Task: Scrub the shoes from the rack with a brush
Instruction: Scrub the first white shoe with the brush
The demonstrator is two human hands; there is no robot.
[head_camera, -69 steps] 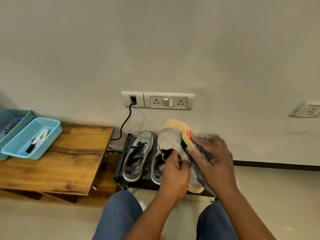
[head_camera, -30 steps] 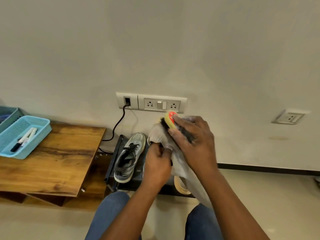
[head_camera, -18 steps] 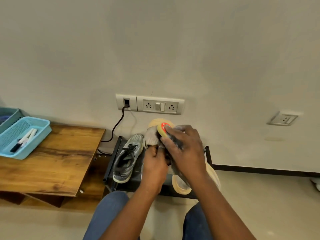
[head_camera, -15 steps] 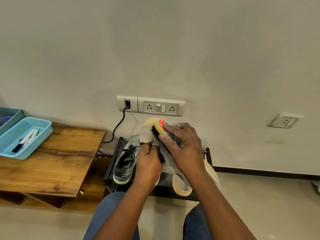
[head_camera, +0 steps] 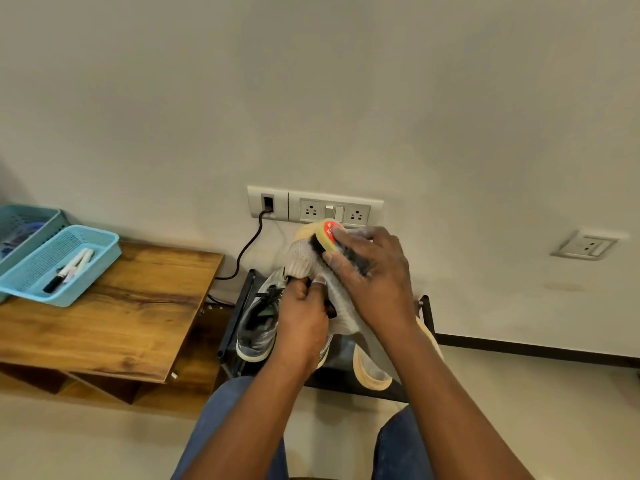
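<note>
1. Scrubbing is the step in hand: the right hand point(head_camera: 372, 278) is curled round a dark-bristled brush with a yellow back and a round red label point(head_camera: 327, 237), and the bristles lie against the light grey knit sneaker with a tan sole point(head_camera: 304, 259).

2. That sneaker is off the rack, held up in front of the person's knees. The left hand point(head_camera: 303, 318) grips it at the collar, fingers tucked into the opening, which steadies it against the brush.

3. The brush sits near the upper end of the raised shoe, just below the white wall socket panel point(head_camera: 315, 208).

4. On the low black metal shoe rack point(head_camera: 239, 313) a grey lace-up running shoe with a pale sole point(head_camera: 258, 327) lies untouched, and a second tan-soled sneaker point(head_camera: 372, 372) rests at the rack's right end, partly behind the right forearm.

5. My guess is the task is early to midway, since at least two shoes look to be waiting. The next move calls for firm strokes along the knit, with the left hand turning the shoe to bring fresh sides to the bristles.

6. As for writing, the red label carries pale letters, too small and too covered by fingers to read. No brand shows on the shoes.

7. Off to the left, a light blue plastic mesh tray holding markers point(head_camera: 91, 265) sits on a wooden bench point(head_camera: 114, 323).
</note>
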